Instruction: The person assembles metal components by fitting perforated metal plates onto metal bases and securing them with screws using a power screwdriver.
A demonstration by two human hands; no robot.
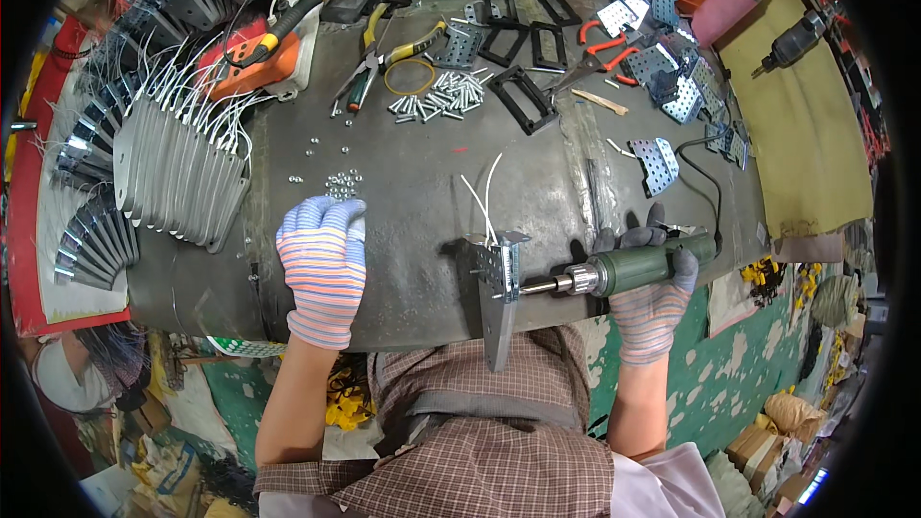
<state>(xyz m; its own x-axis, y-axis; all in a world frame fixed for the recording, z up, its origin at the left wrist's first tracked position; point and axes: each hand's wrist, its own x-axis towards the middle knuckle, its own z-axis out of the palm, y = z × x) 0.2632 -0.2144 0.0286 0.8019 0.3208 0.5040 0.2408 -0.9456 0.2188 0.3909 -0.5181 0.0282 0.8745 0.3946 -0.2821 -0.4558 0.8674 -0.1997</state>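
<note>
The near edge of the desk (413,269) is reached by both gloved hands, and the plate (498,326) is seen upright at that edge, between them, its lower end projecting past it; how it is supported cannot be told. A wide gap is left between the plate and the left hand (321,273), while the right side is taken up by the driver (625,274). The driver is gripped by the right hand (641,317), its fingers clamped around the body, and its bit is pointed left at the bracket (503,264) on the plate. The left fingers are held close together beside the nuts (343,184); whether one is pinched cannot be told. Farther out, room is narrowed on the left by a stack of grey plates (177,173) and on the right by perforated pieces (683,101), both too overlapped to be counted. Two white wires (486,194) are carried by the plate. Five black frames (509,107), one pair of scissors (593,61), one pair of pliers (418,47) and one rubber band (410,94) are laid at the far side, near a heap of screws (451,96) whose number cannot be read.
</note>
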